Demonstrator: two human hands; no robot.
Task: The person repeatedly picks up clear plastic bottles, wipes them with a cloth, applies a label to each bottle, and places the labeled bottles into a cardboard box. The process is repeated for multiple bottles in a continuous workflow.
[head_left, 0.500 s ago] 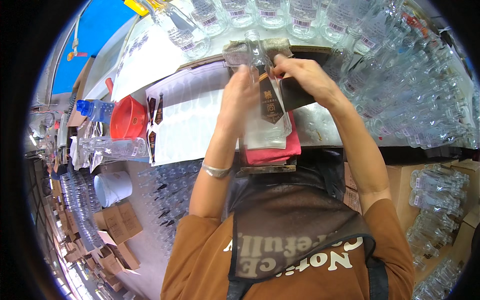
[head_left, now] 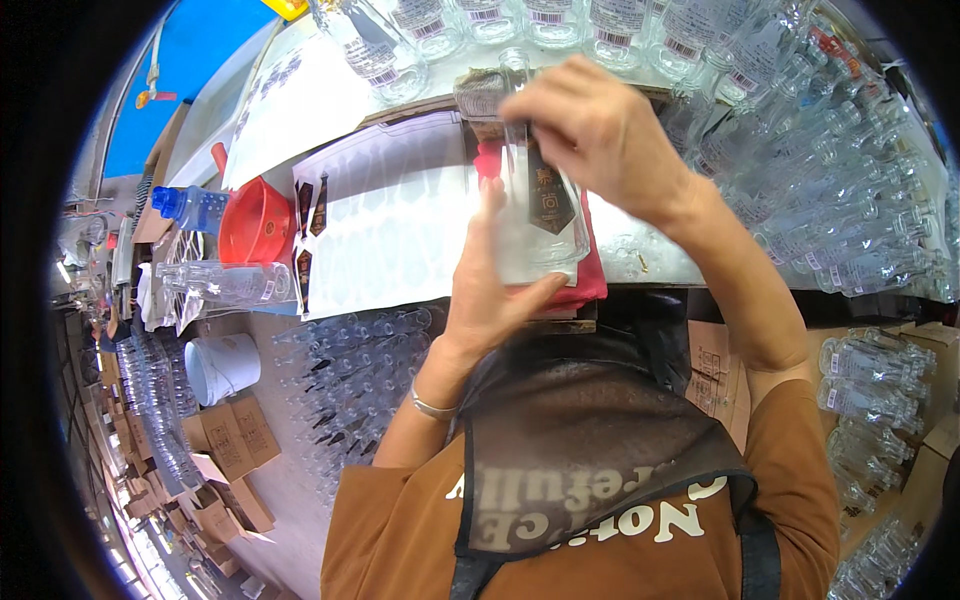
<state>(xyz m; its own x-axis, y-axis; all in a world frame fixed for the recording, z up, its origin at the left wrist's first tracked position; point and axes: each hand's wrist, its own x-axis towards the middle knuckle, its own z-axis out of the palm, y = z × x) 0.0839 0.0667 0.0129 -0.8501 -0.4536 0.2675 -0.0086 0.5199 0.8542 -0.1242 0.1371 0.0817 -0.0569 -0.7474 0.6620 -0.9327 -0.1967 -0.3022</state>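
A clear glass bottle lies in front of me, its neck pointing away, with a dark tie-shaped label on its upper face. My left hand is open along the bottle's left side, fingers stretched out and thumb apart near its base. Over the neck and shoulder, my right hand has curled fingers, slightly blurred; whatever they may hold is hidden. A folded cloth pad sits by the neck. Red-pink cloth shows under the bottle's near end.
Left of the bottle lies a label sheet with several dark labels at its edge. Beyond it are a red plastic dipper, a blue-capped bottle and a glass bottle on its side. Many glass bottles crowd the right and far table.
My left hand has drawn nearer to me and spread its thumb. My right hand has moved up over the bottle's neck. The black flat piece beneath it no longer shows.
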